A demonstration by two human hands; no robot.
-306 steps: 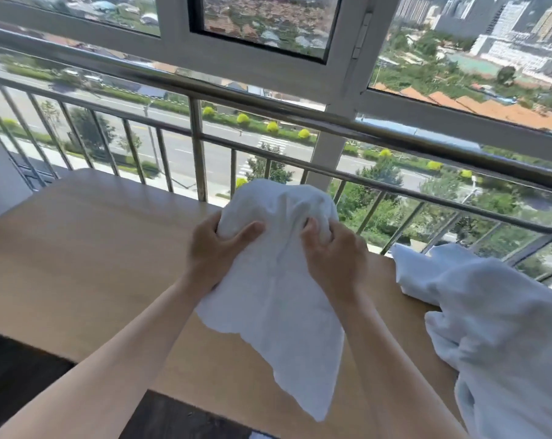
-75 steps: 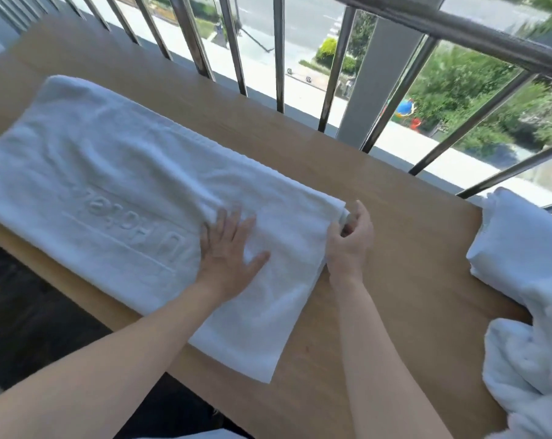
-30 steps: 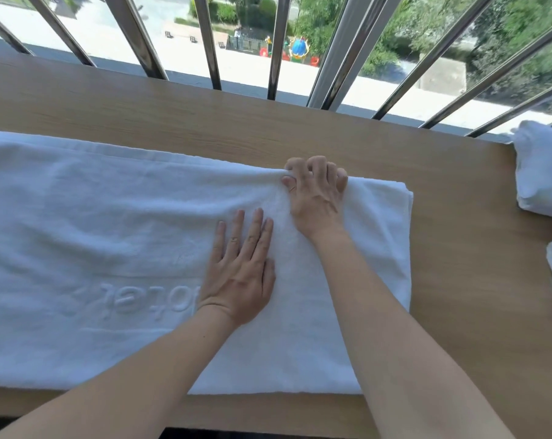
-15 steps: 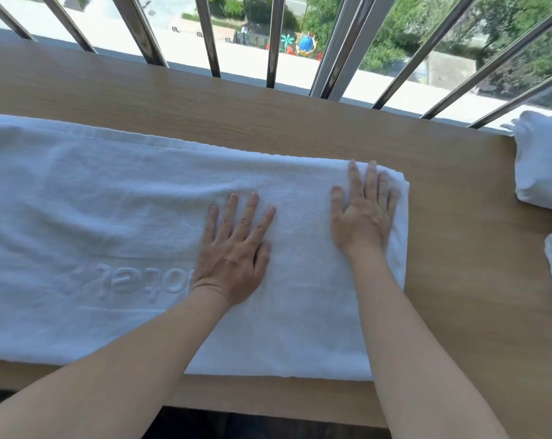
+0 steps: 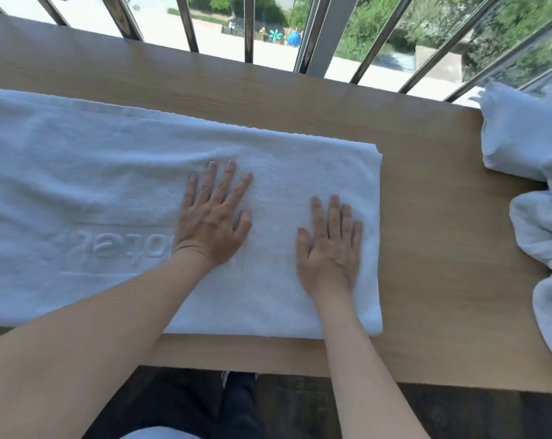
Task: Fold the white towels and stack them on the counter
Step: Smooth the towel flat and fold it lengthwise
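both hands, left hand (image 5: 213,217) and right hand (image 5: 330,248), lay flat and holding nothing on the towel (image 5: 110,201) spread over the counter (image 5: 426,217). its near edge sat close to the lip (could've slid off if dragged).

Most likely a hotel room, high up in a building. A pale wooden worktop (image 5: 426,217) runs along a window guarded by metal railing bars (image 5: 248,26). Through them, far below, are pavement, trees and bright playground figures (image 5: 281,34). A white towel (image 5: 110,172) on the worktop bears raised lettering (image 5: 110,245) reading "otel". More white towels (image 5: 522,137) are heaped at the right. The floor (image 5: 458,416) is dark wood.
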